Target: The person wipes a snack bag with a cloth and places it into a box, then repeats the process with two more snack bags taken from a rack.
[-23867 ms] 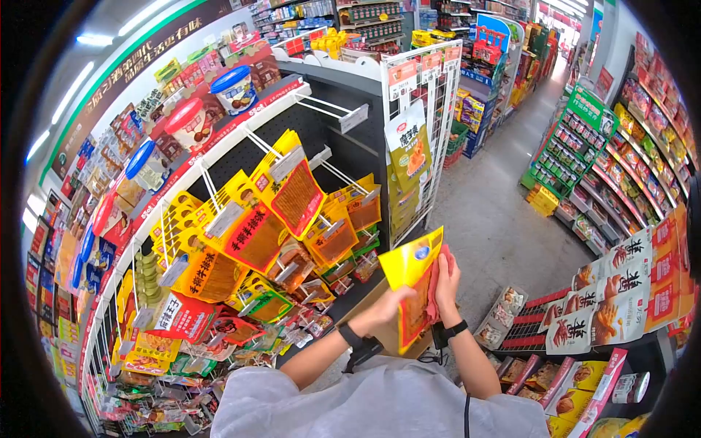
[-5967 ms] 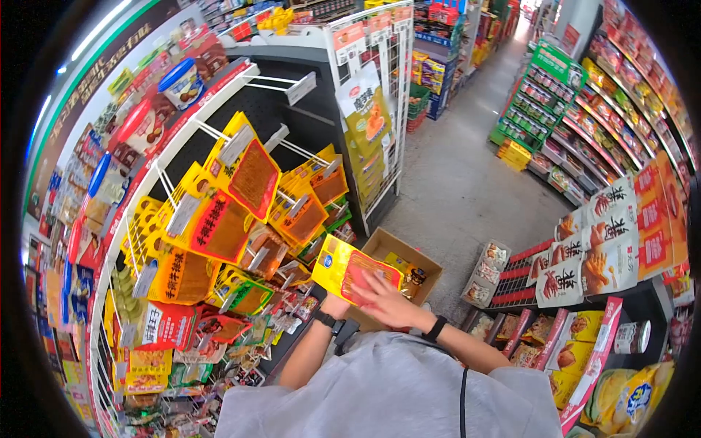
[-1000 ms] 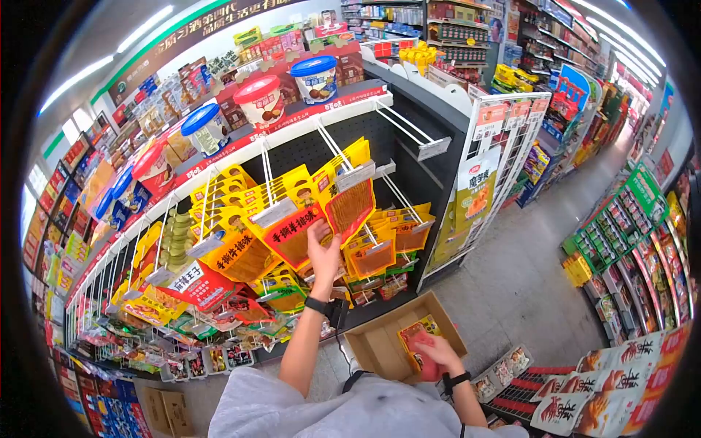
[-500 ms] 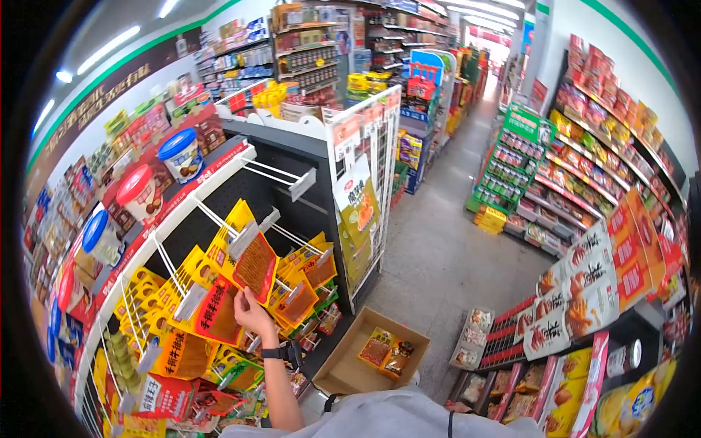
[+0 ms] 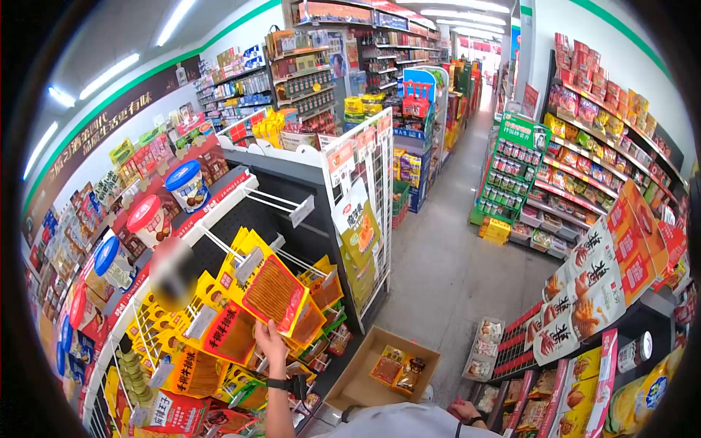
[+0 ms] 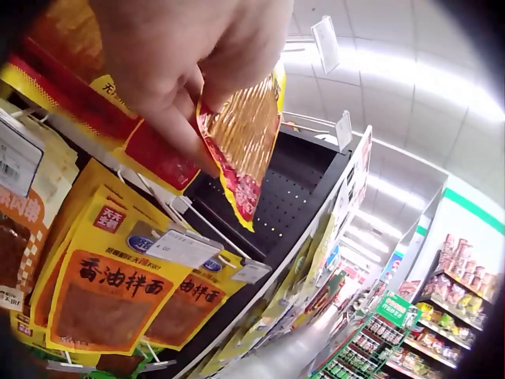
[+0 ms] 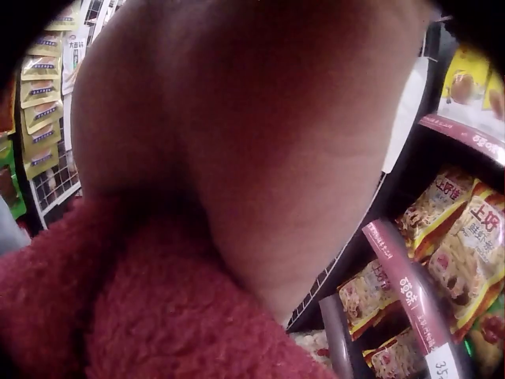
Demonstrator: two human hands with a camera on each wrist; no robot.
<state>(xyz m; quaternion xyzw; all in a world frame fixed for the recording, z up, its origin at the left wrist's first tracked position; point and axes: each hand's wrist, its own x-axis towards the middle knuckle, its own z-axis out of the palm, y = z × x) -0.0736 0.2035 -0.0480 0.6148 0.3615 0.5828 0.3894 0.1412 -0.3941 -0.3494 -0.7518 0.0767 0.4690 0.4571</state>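
Note:
In the head view my left hand [image 5: 272, 343] pinches the lower edge of a yellow-and-red snack packet [image 5: 274, 287], which hangs among others on a rack hook. The left wrist view shows my fingers curled at the bent packet [image 6: 246, 134], its brown ribbed contents showing through the front. Low at the right, my right hand [image 5: 465, 410] holds a fuzzy dark red cloth [image 7: 181, 308], which fills the lower part of the right wrist view. Below the rack an open cardboard box [image 5: 350, 390] contains a yellow-and-red packet [image 5: 387, 365] and a darker brown packet [image 5: 411, 374].
More yellow packets [image 5: 226, 325] hang on neighbouring hooks, with price tags at the front. A white wire panel [image 5: 383, 197] ends the rack. To the right stand a shelf of bagged snacks [image 5: 529, 409] and a row of hanging white-and-red bags [image 5: 577, 292].
Earlier, both hands held a yellow packet with the cloth. My right hand has since left the box, moving right; my left hand has reached the rack and draws the packet's lower end outward.

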